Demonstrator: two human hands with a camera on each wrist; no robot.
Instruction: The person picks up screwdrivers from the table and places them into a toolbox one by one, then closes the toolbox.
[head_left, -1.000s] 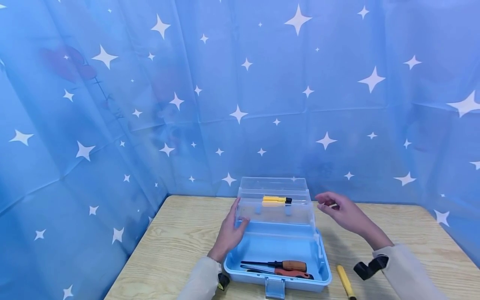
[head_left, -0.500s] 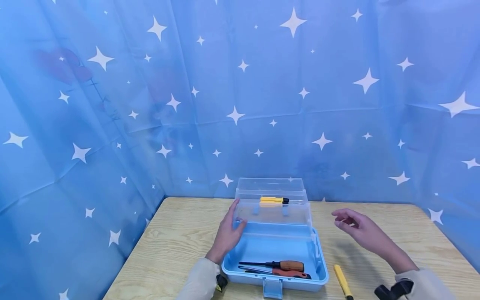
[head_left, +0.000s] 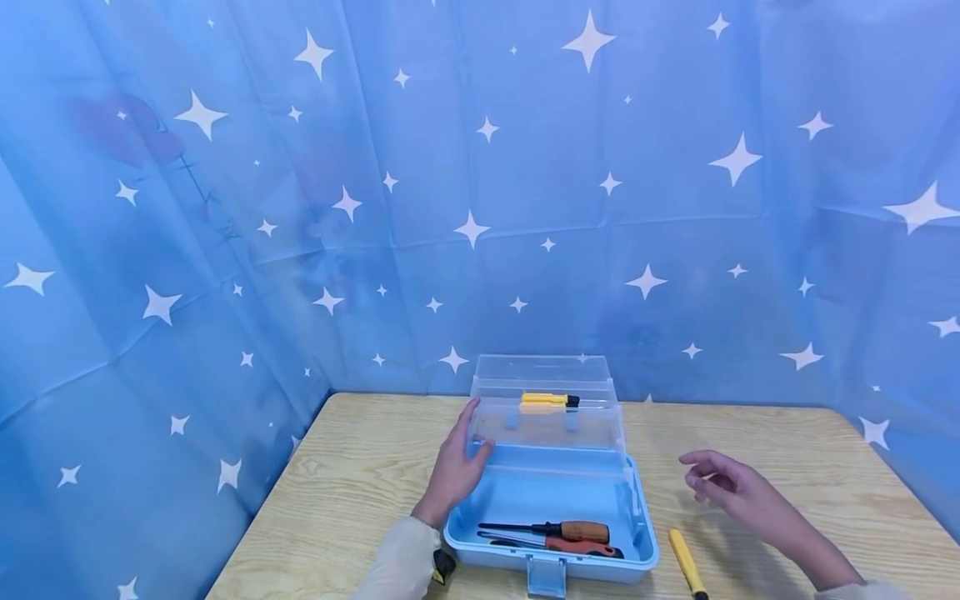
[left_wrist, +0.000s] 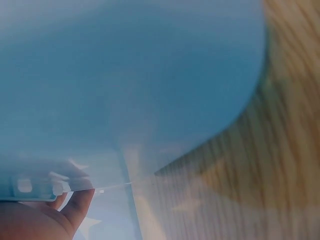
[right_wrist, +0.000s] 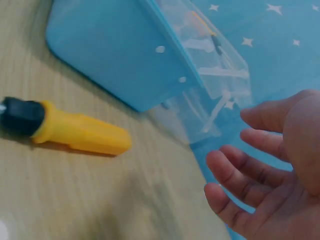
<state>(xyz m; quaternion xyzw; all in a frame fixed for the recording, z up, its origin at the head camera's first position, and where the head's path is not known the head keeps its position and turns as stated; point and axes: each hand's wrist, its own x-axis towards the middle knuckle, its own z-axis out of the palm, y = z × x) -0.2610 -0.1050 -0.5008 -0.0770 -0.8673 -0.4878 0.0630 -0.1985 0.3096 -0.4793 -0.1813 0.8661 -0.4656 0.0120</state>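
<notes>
Screwdriver (right_wrist: 85,132) on table (head_left: 360,500), below and apart from right fingers (right_wrist: 232,176), these loosely curved, empty, left fingers (head_left: 462,422) gripping toolbox lid (head_left: 543,429).

The person's right hand (head_left: 738,493), a second ago beside the raised clear lid (head_left: 543,429) of the blue toolbox (head_left: 491,558), has moved down and rightward, nearer the yellow screwdriver (head_left: 686,560). Its cream sleeve (head_left: 862,592) has mostly left the head view; the black wrist device has dropped out of sight.

On my feed I saw a creased blue curtain (head_left: 480,183) with white stars behind a pale wood-grained table (head_left: 360,483).
</notes>
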